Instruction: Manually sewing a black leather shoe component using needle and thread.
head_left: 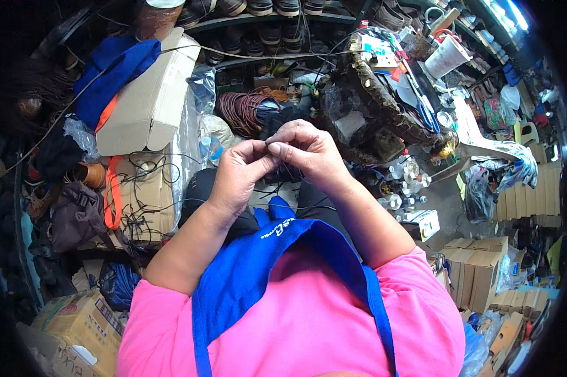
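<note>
My left hand (238,174) and my right hand (312,154) meet above my lap, fingertips almost touching. Thumb and forefinger of each are pinched together on a thin dark thread (288,168). Only a little of it shows between and below the fingers, and its ends cannot be made out. Beneath the hands are my dark-clad knees and a blue apron (239,267) over a pink shirt.
Left of my knees, a cardboard box (148,195) bears tangled black cord (136,217) and an orange strap (113,195). Coiled brown cord (243,113) lies ahead. At the right stand a worn, cluttered work block (359,94) and small bottles (409,176). Shoes (258,7) line shelves behind.
</note>
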A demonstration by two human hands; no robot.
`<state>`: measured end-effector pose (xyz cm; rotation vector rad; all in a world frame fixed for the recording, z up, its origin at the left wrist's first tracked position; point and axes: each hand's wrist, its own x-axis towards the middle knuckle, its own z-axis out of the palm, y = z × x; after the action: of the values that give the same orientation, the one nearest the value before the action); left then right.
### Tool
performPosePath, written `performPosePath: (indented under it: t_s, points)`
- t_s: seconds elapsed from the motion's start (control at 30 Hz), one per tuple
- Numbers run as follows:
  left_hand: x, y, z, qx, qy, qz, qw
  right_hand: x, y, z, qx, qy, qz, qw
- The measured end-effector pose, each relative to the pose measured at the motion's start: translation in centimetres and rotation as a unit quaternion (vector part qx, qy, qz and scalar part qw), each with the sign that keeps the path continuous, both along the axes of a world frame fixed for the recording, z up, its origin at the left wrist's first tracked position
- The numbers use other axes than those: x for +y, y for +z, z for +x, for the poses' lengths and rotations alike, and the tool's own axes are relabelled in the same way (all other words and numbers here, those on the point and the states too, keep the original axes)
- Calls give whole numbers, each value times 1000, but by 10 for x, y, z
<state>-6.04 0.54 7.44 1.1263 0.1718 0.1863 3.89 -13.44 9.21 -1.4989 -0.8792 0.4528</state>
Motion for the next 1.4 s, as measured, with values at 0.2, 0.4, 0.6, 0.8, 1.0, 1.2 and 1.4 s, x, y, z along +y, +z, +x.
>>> performPosePath:
  t_s: [0.2, 0.4, 0.6, 0.8, 1.0, 1.2, 1.4]
  points:
    - [20, 0, -11, 16, 17, 182, 983, -4, 4, -6, 9, -52, -46, 998]
    - [23, 30, -8, -144, 85, 511, 843, -9, 13, -7, -113, -58, -121, 985]
    - [25, 33, -7, -224, 80, 619, 748, -9, 21, -10, -134, -40, -163, 977]
    - [22, 29, -4, -270, 106, 654, 699, -11, 21, -13, -87, -27, -168, 982]
    - [15, 27, 0, -214, 134, 617, 745, -7, 23, -17, -152, -52, -130, 978]
    - [45, 37, 11, -72, 220, 504, 832, -12, 9, -18, 190, -13, -83, 978]
    - [35, 46, 11, -61, -24, 336, 939, -15, 4, -10, 264, 13, -47, 963]
